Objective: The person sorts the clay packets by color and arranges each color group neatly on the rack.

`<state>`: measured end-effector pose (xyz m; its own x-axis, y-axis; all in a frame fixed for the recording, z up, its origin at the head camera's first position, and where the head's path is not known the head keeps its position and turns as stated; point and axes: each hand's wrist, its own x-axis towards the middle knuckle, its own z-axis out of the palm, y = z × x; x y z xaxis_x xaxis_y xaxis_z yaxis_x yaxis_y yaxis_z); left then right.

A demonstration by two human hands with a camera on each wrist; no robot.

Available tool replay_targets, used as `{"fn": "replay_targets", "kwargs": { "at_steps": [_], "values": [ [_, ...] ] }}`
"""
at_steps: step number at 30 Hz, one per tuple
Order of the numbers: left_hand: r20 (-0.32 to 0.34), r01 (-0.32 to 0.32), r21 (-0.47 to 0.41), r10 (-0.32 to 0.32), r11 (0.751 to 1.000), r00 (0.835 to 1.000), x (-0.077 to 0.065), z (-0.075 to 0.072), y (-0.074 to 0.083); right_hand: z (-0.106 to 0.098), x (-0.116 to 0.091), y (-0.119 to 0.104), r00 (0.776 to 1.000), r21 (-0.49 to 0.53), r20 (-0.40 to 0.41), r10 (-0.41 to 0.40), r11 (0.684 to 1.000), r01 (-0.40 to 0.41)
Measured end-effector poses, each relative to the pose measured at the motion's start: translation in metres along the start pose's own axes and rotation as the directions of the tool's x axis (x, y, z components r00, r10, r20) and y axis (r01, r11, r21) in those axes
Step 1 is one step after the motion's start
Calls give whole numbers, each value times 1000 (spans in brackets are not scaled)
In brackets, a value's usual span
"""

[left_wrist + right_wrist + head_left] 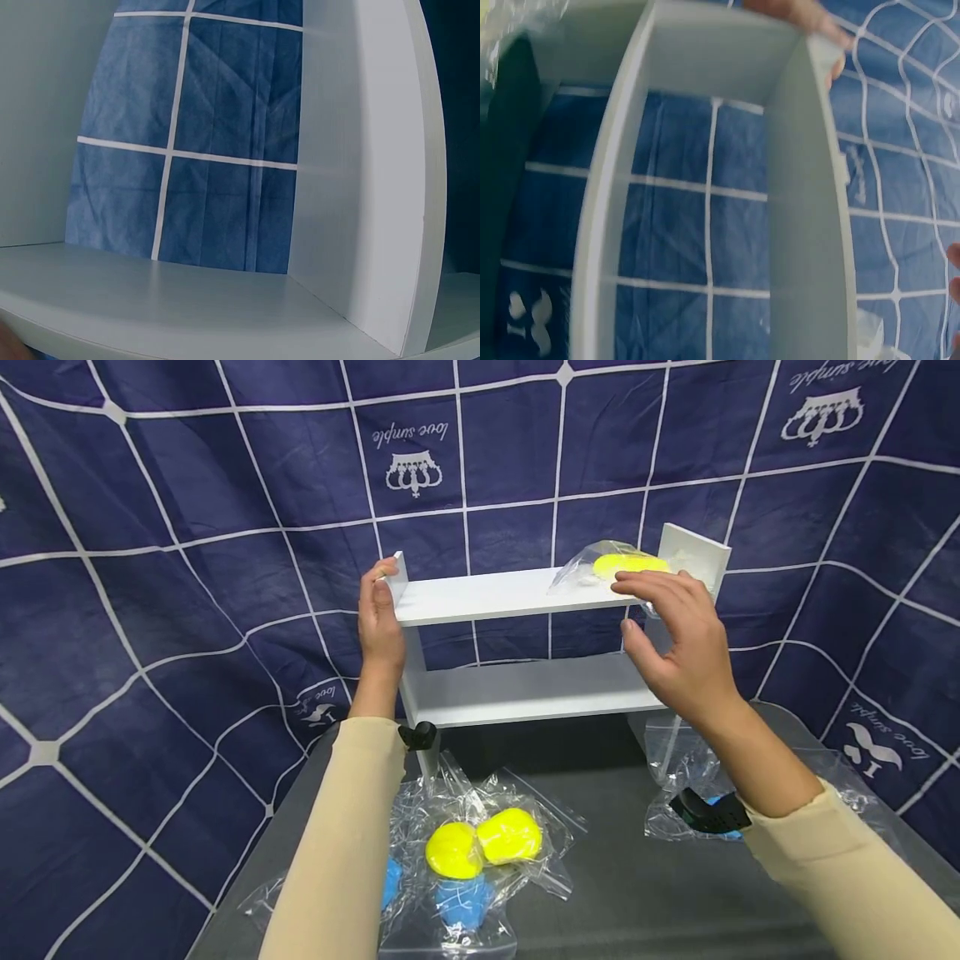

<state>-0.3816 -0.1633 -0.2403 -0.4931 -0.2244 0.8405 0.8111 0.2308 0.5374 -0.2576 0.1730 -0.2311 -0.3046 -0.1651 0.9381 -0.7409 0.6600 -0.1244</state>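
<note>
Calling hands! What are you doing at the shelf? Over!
Left hand grips white shelf. Right hand near bag with yellow piece on top, contact unclear. Nothing seems in the way; other bags on table below.

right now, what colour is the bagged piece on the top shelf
The bagged piece is bright yellow, seen best in the head view.

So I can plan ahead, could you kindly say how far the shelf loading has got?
Apparently done: one bag lies atop the shelf. In hand: the left hand grips the shelf's end; the right hand is near that bag. Probably left: the bags on the table.
</note>
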Motion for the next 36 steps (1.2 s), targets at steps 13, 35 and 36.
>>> {"fn": "replay_targets", "kwargs": {
  "at_steps": [13, 35, 36],
  "values": [
    [5, -23, -13, 23, 1000, 1000, 4, -4, -3, 24, -69, -27, 994, 215, 92, 52, 974, -71],
    [-8, -14, -34, 14, 999, 1000, 3, -2, -4, 83, -169, -34, 871, 292, 446, 209, 885, -362],
    [-9, -16, -38, 16, 999, 1000, 2, -2, -3, 85, -172, -34, 865, 291, 457, 208, 884, -367]
  ]
}}
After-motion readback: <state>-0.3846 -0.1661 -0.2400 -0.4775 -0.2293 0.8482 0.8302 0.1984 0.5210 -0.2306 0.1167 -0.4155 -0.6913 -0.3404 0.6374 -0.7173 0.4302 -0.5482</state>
